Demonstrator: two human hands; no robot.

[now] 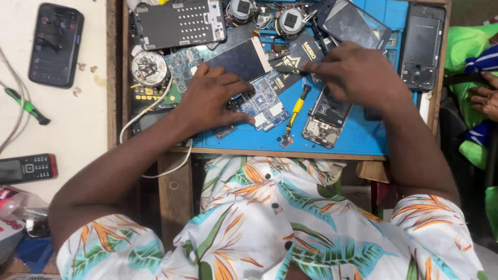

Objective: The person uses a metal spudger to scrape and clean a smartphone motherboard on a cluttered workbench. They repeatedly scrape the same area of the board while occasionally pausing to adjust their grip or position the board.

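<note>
Hands at work on a stripped phone board over a blue repair mat.

The blue circuit board (263, 103) lies mid-mat, pinned flat under the left hand (210, 98), fingers spread on its near-left edge to steady it. The right hand (358, 78) curls over an opened phone body (324, 119) just right; what it grips I cannot tell. A yellow screwdriver (295, 111) lies between them within reach, on the mat (358, 140).

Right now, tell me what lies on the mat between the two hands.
In the head view, a yellow-handled screwdriver lies on the blue mat between the left hand and right hand, beside the circuit board.
</note>
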